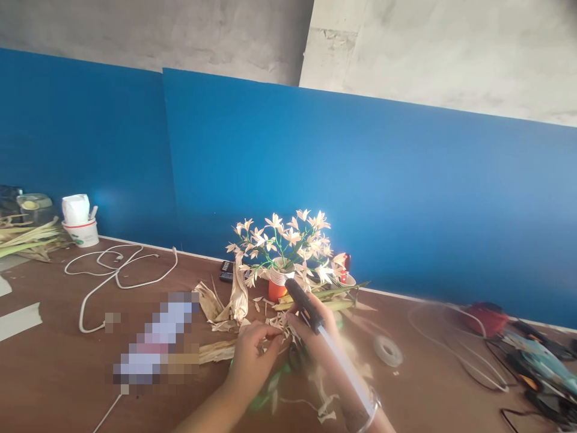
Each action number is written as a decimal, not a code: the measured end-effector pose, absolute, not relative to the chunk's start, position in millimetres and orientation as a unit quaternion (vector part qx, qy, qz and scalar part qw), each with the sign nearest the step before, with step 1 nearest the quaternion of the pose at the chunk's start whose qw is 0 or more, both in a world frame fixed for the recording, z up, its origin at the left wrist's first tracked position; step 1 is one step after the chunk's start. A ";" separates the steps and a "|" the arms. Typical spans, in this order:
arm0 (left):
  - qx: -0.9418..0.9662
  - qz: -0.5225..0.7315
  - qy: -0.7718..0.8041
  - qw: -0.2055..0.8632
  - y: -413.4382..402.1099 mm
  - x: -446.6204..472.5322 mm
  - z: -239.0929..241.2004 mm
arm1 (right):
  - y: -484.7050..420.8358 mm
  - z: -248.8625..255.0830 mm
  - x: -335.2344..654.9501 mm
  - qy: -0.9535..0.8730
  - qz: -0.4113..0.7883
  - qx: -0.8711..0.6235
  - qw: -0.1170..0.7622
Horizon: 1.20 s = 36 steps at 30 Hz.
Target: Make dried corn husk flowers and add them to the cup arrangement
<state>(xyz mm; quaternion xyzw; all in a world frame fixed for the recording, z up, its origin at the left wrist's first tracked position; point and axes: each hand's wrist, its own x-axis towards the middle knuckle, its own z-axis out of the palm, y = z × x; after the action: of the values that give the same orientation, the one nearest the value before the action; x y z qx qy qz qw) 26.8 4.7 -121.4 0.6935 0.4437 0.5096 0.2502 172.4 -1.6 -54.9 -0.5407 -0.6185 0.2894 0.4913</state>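
My right hand [315,334] is closed around a dark glue gun [303,304] with a pale glue stick [345,364] trailing back along my wrist. My left hand [252,355] is pinched shut on a small pale husk piece just left of the gun's tip. Both hands hover over dried husk scraps [225,310] on the brown table [54,373]. Just behind them stands an orange cup [276,285] holding a bouquet of cream husk flowers [288,237] on green stems.
A white cable [117,270] loops on the table's left. A white cup [81,228] and long husk strips [27,237] sit far left. A tape roll [388,350] lies right of my hands; tools and cords [527,355] crowd the right edge. A blue panel [406,198] backs the table.
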 end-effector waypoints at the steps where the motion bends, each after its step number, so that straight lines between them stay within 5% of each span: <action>1: 0.691 0.510 0.443 0.256 4.8 26.8 -120.9 | -1.7 -55.3 172.3 -0.618 0.289 -0.541 0.492; 15: 0.675 0.510 0.453 0.283 4.5 26.8 -118.7 | -3.9 -49.4 169.0 -0.605 0.282 -0.547 0.506; 20: 0.675 0.519 0.485 0.202 11.5 19.8 -122.5 | -7.6 -51.7 169.5 -0.621 0.198 -0.547 0.525; 28: 0.708 0.518 0.480 0.010 16.4 10.6 -118.2 | -13.3 -95.2 173.5 -0.739 0.094 -0.510 0.431; 36: 0.726 0.491 0.481 -0.012 14.1 11.7 -117.9 | -14.1 -114.5 175.8 -0.726 0.099 -0.539 0.416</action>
<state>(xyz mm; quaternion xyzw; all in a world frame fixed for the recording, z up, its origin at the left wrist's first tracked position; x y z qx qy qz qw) 11.7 14.1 -117.9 0.7259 0.4813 0.4913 -0.0121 175.8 -14.1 -114.5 -0.5393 -0.7255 0.0986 0.4160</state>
